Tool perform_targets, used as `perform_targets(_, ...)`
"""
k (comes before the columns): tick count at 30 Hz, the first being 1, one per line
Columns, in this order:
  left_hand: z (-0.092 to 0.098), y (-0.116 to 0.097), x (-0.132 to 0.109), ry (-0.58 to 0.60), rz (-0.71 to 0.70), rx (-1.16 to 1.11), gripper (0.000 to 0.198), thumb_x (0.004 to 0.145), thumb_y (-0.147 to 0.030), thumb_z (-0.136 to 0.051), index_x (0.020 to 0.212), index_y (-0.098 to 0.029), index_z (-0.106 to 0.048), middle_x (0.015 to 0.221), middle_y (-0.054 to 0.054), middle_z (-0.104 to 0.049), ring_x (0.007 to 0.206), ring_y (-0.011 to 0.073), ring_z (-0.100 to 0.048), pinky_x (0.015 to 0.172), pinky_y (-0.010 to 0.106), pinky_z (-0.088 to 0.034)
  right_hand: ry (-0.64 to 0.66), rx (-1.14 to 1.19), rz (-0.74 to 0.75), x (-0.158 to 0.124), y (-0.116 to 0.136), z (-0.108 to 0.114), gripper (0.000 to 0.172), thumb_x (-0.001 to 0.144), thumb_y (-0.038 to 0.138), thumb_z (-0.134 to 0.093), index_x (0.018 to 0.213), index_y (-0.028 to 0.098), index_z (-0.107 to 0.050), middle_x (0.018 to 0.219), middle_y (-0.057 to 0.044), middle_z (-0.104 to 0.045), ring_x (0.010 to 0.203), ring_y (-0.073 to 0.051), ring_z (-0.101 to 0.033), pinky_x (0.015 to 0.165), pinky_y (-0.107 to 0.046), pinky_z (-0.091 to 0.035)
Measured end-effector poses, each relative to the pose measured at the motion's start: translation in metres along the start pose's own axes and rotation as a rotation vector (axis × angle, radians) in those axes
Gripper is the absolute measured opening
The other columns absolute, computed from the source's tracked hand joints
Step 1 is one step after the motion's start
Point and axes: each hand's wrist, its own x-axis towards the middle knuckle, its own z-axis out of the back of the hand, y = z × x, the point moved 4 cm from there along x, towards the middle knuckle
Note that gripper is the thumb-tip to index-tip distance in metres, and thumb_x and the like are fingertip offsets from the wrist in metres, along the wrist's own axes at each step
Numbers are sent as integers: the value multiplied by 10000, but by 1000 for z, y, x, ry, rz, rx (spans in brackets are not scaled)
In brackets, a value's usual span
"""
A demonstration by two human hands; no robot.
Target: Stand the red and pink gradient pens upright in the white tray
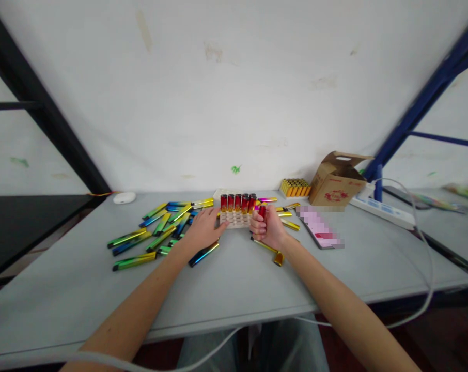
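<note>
A white tray (234,220) with round holes stands in the middle of the table. Several shiny red-and-gold cylinders (237,202) stand upright along its far rows, while the near holes show bare. My left hand (205,228) grips the tray's left edge, thumb at the front corner and fingers along the side. Just off the tray's right end, my right hand (271,227) is closed in a fist around a red cylinder (262,211), held upright with its top showing above the fingers. The lower part of that cylinder is hidden by the fingers.
Green, blue and yellow metallic flat tubes (162,238) lie scattered at left, with gold ones (290,225) at right. Yellow cylinders (295,189) fill another tray near a cardboard box (337,183). A phone (319,227), a power strip (385,212) and a white case (124,198) lie around.
</note>
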Motion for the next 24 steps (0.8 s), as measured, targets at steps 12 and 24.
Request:
perform_targets(12, 0, 0, 0, 21, 8, 8, 520, 914, -426, -452, 1313, -94, -480, 1290, 206, -566, 1231, 314, -507, 1046, 434, -373, -67, -97, -6, 4, -4, 1, 412, 864, 533, -310, 589, 228, -283, 449, 96, -210, 407, -76, -83, 341, -166, -88)
perform_targets(24, -1, 1, 0, 16, -7, 18, 526, 912, -440, -455, 1311, -98, -478, 1277, 204, -571, 1227, 316, -509, 1035, 432, -384, -82, -194, 63, 6, -5, 2, 479, 841, 641, -362, 615, 220, -329, 457, 92, -263, 383, -61, -168, 351, -166, -114)
